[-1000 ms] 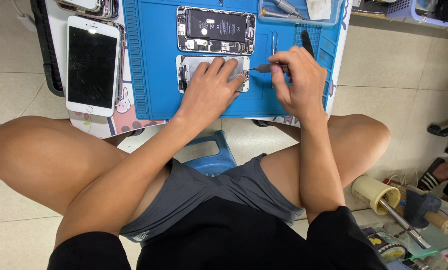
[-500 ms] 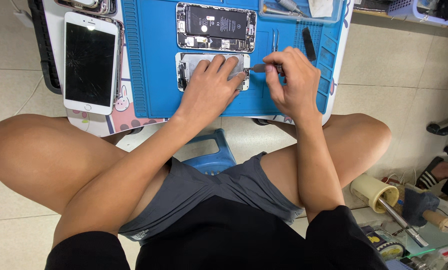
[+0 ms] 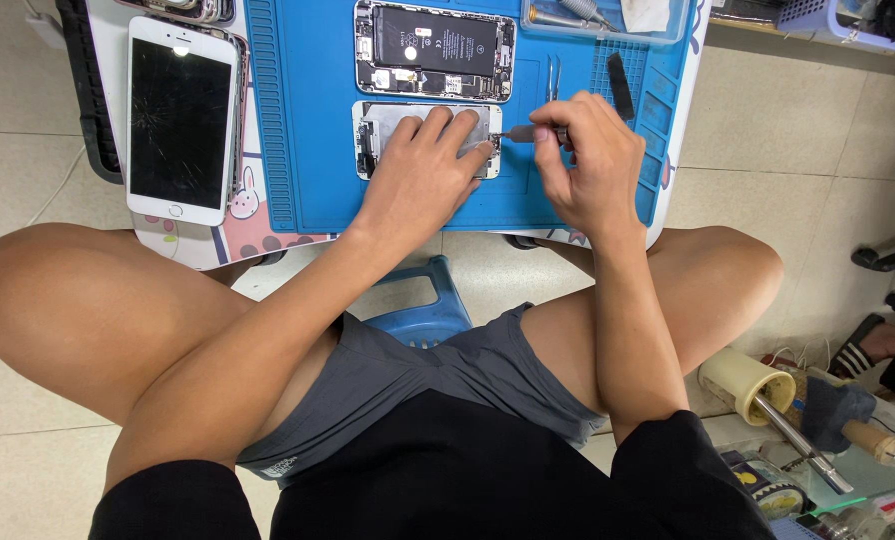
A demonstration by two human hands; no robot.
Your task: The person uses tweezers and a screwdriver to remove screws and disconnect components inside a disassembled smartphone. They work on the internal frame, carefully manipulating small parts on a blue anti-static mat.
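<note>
Left hand [image 3: 423, 175] lies flat, fingers spread, pinning the screen panel [image 3: 388, 135] at mid-mat on the blue mat [image 3: 308, 120], while the right hand [image 3: 593, 165] is closed round a small screwdriver [image 3: 528, 132] at the panel's right end; keep it square, pressing lightly.

So screens first: there's a white phone [image 3: 181, 120] lying on the left side of the table, just off the blue mat [image 3: 308, 150]. Its screen is a tall black rectangle, dark and cracked, with a white border and a round button at the near end. On the mat, far middle, an opened phone body [image 3: 435, 50] shows a black rectangular battery with a small white label on it. Just near of that lies a detached screen panel [image 3: 388, 125], silvery back side up, mostly under the left hand [image 3: 423, 170]. Bottom right on the floor, a small round tin [image 3: 773, 495] has a yellow and dark lid.
</note>
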